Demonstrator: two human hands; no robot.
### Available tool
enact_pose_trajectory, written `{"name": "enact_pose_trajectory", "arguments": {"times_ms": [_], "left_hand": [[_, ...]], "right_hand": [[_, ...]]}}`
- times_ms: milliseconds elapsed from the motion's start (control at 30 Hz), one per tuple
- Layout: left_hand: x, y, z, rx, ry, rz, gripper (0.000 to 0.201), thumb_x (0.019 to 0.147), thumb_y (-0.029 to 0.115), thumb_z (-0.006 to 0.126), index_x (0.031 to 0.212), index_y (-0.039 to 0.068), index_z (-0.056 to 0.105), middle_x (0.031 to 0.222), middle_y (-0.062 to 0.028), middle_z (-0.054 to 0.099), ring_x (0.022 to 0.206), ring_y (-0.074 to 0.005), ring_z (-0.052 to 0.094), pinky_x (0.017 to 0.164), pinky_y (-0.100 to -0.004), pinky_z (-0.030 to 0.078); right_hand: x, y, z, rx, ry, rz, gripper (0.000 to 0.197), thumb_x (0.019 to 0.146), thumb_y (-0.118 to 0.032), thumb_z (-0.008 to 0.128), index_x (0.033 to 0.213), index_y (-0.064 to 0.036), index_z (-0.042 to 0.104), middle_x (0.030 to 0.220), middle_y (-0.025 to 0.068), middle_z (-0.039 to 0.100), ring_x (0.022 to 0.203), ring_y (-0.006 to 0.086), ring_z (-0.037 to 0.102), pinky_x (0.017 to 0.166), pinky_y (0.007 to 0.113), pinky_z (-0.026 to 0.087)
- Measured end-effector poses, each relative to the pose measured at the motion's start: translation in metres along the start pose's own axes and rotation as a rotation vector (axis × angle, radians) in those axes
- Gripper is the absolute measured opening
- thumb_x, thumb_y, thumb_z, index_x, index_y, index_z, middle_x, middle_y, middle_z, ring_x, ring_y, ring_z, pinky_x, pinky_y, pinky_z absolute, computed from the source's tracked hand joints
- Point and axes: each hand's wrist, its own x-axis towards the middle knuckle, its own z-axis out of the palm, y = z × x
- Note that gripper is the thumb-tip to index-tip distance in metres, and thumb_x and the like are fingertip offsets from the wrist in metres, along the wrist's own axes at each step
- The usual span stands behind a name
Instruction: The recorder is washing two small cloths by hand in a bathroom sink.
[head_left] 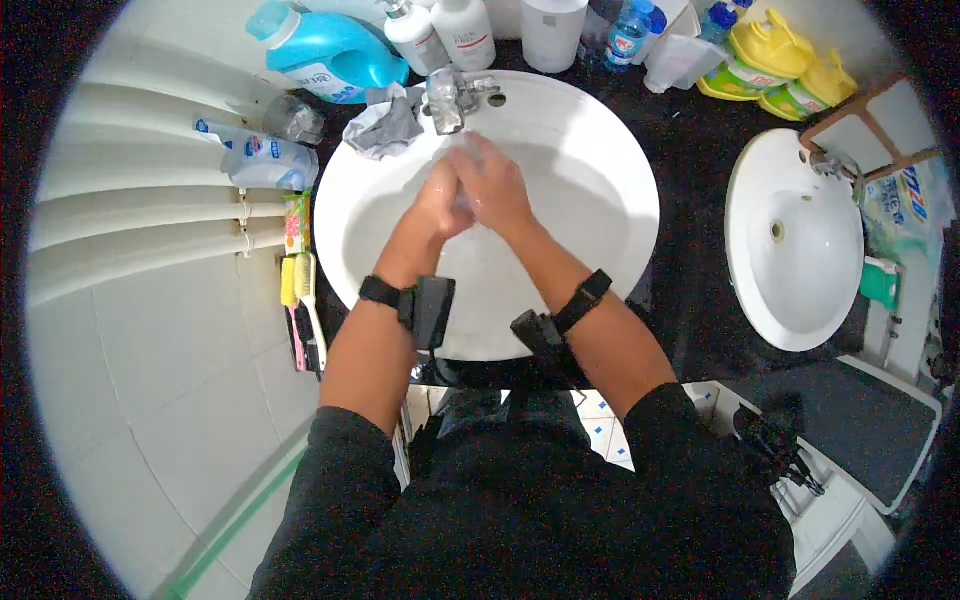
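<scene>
My left hand and my right hand are pressed together over the white oval sink, just below the metal faucet. Their fingers curl against each other and are slightly blurred at the tips. A pale, wet-looking patch shows between the palms, but whether it is water, foam or a small object I cannot make out. Beside the faucet, a crumpled grey cloth lies on the sink's rim. Each of my wrists wears a black strap with a small dark box on it.
Behind the sink stand a blue detergent jug, two white pump bottles, a white container and yellow bottles. Brushes and a clear refill pouch line the left edge. A smaller white basin is at right.
</scene>
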Motion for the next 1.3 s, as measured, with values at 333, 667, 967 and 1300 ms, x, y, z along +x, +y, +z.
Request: {"name": "enact_pose_trajectory", "arguments": {"times_ms": [333, 667, 967, 1300], "left_hand": [[0.007, 0.009, 0.041, 0.028, -0.034, 0.013, 0.027, 0.082, 0.039, 0.047, 0.088, 0.014, 0.055, 0.079, -0.0035, 0.059, 0.062, -0.0190, 0.057, 0.047, -0.0290, 0.045], [0.021, -0.008, 0.017, 0.149, 0.395, 0.270, 0.028, 0.086, 0.032, 0.043, 0.091, 0.006, 0.054, 0.085, -0.0095, 0.058, 0.072, -0.0218, 0.057, 0.057, -0.0366, 0.046], [-0.001, 0.009, 0.004, 1.498, 0.637, 0.694, 0.038, 0.088, 0.031, 0.037, 0.076, -0.001, 0.054, 0.069, -0.0215, 0.058, 0.064, -0.0326, 0.057, 0.056, -0.0428, 0.044], [-0.029, -0.003, 0.007, 1.631, 0.453, 0.534, 0.050, 0.087, 0.042, 0.042, 0.108, -0.002, 0.052, 0.080, -0.0214, 0.062, 0.067, -0.0367, 0.060, 0.070, -0.0419, 0.048]], "right_hand": [[0.029, -0.008, -0.049, 0.858, -0.378, 0.478, 0.046, 0.072, -0.032, 0.069, 0.105, -0.0032, 0.056, 0.094, 0.0076, 0.060, 0.080, 0.0169, 0.058, 0.060, 0.033, 0.046], [0.032, 0.006, 0.015, 0.257, -0.046, 0.026, 0.017, 0.078, -0.015, 0.052, 0.079, -0.0027, 0.063, 0.075, 0.0176, 0.061, 0.071, 0.0309, 0.061, 0.067, 0.038, 0.049], [0.035, -0.025, 0.024, 0.513, 0.028, 0.654, 0.018, 0.079, -0.015, 0.051, 0.075, 0.0002, 0.061, 0.078, 0.0198, 0.062, 0.074, 0.0352, 0.061, 0.063, 0.043, 0.048], [0.006, 0.009, 0.031, 1.363, 0.025, 1.068, 0.027, 0.081, -0.027, 0.055, 0.084, 0.0003, 0.058, 0.078, 0.0152, 0.061, 0.066, 0.0247, 0.058, 0.061, 0.037, 0.046]]}}
